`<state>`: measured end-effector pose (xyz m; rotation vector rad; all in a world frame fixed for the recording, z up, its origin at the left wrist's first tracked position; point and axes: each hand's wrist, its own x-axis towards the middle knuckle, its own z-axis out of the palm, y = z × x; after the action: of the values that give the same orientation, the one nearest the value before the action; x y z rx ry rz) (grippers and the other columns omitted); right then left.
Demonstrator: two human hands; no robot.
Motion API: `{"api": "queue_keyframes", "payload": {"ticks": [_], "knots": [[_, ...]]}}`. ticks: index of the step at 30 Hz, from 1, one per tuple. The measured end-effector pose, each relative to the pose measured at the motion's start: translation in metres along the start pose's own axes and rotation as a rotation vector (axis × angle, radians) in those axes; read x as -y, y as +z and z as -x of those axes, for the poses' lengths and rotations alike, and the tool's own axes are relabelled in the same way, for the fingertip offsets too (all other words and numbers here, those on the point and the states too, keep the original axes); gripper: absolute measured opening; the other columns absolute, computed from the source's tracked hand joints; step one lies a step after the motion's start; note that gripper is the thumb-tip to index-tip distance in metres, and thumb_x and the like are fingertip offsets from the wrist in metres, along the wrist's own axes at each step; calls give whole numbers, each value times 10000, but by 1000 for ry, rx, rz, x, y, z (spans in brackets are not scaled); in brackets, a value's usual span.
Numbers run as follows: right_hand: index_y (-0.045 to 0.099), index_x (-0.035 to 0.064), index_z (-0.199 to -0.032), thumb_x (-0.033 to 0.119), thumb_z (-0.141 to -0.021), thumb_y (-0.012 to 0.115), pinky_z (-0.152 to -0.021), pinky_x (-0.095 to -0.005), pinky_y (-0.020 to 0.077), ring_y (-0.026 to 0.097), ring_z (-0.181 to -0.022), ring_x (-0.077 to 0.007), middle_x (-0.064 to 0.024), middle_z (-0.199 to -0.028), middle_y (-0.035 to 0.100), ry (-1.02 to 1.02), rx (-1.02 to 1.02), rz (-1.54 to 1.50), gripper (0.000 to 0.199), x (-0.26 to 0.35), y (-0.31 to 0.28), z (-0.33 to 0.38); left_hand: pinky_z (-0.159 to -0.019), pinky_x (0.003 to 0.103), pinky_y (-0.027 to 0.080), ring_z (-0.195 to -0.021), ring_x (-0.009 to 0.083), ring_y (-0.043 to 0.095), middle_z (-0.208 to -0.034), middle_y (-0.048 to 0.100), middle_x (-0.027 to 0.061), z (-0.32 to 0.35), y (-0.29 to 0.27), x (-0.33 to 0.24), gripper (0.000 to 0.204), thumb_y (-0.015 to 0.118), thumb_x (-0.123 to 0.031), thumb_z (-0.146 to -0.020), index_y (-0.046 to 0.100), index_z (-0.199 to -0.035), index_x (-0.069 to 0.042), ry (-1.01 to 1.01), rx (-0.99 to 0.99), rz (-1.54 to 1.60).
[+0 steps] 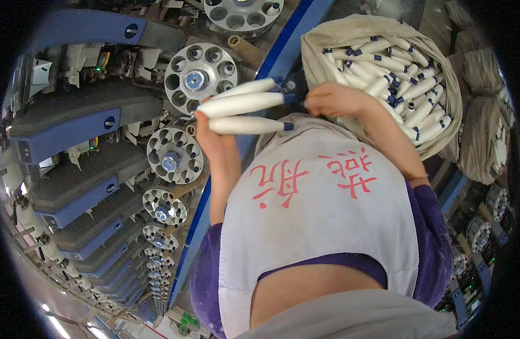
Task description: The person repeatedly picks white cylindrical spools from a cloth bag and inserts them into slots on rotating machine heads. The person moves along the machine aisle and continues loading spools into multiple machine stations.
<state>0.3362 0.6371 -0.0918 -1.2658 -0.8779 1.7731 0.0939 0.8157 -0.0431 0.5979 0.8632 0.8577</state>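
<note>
My left hand [216, 133] is closed around the left ends of three spindle-shaped bobbins [243, 104] wound with white yarn. They lie side by side and fan out to the right, their dark blue tips [289, 98] toward my right hand. The fingers of my right hand [336, 100] are bent and pressed together just past those tips. Anything pinched in them is too small to make out. Beside that hand, a beige cloth sack [313, 46] stands with its mouth wide, heaped with many similar white bobbins [384, 70].
Left of my hands runs a row of winding machines with blue panels [73, 135]. Round metal bobbin magazines [180, 66] with ringed pockets line their front, along a blue rail [200, 212]. More cloth sacks [481, 141] stand at the far right. A brown tube [246, 50] lies near the magazines.
</note>
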Motion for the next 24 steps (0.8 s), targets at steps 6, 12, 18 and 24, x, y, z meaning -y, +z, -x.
{"api": "queue_keyframes", "payload": {"ticks": [6,12,18,24], "knots": [[555,55,-958,270,-881,474,-399,-169,307,407,-473,-37,30,-545,419,-477,-387,-732,242,18,-52,23,-986,462,331,-1135,300,436,-1250,444,116,-6,2,-15,453,554,-368,-827,505,-1123,-29,118,122,69],[550,39,-1000,284,-855,529,-464,-203,362,451,-555,-77,6,-623,459,-520,-266,286,286,38,3,-77,-974,489,339,-1133,348,430,-1262,427,131,-30,14,-6,449,611,-357,-782,556,-1032,11,115,457,-132],[500,49,-707,213,-871,488,-413,-215,299,400,-483,-92,11,-557,421,-393,5,-557,232,9,-33,-27,-984,474,332,-1119,302,443,-1200,470,146,-48,3,-25,455,504,-370,-853,455,-1146,-25,25,159,36],[546,43,-792,235,-863,469,-685,-378,473,572,-735,-248,-102,-804,548,-1008,-446,-247,218,36,-7,-45,-953,441,358,-1087,283,464,-1171,482,142,-54,19,-12,458,426,-375,-897,432,-1173,-9,-3,193,-52]]}}
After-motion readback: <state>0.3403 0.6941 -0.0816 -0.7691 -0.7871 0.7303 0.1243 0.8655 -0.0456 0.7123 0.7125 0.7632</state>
